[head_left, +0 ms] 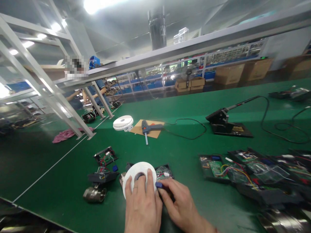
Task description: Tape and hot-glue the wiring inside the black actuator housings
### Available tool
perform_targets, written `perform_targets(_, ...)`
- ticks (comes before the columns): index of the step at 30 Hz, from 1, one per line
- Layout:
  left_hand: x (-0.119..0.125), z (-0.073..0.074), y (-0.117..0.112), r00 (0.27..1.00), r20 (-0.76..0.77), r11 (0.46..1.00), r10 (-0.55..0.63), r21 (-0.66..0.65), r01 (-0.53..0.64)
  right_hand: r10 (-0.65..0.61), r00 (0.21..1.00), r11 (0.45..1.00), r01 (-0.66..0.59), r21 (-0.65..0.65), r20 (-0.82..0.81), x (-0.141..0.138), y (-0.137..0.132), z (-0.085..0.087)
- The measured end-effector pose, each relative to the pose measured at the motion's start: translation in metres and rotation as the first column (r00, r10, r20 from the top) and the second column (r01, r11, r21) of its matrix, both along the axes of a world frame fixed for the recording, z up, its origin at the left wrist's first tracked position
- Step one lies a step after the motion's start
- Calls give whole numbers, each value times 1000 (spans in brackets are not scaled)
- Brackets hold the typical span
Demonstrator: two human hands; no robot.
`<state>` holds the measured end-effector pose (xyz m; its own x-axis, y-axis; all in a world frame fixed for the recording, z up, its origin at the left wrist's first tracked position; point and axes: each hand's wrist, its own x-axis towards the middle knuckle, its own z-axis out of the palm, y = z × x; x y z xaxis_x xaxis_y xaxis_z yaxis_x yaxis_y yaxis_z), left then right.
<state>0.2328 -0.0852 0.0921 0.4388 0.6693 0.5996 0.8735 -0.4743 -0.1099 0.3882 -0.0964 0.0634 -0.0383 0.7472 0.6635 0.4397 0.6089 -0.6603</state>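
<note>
A roll of white tape (137,167) lies over an open black housing with electronics (165,171), covering much of it. My left hand (143,204) holds the roll from above, with its fingers across the face and around the centre hole. Against the roll's right edge, my right hand (178,200) pinches a small blue block (158,184) between thumb and forefinger. Its other fingers are partly hidden. Another small blue block (115,168) lies to the left, near a black unit (103,176) joined to a metal valve body (94,194) and an open housing with wires (105,156).
Beyond my hands, a glue gun (150,127) rests on cardboard (136,128) beside stacked white rolls (123,122). A soldering iron stand (228,124) trails a cable. Opened housings with circuit boards (218,168) line the right. Metal posts (102,98) stand at left; a person (100,89) is behind.
</note>
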Motion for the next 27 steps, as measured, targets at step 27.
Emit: perform_targets(27, -89, -44, 15, 988, 83, 965, 132, 217, -147, 215, 975, 899, -217, -380, -48, 31, 23, 24)
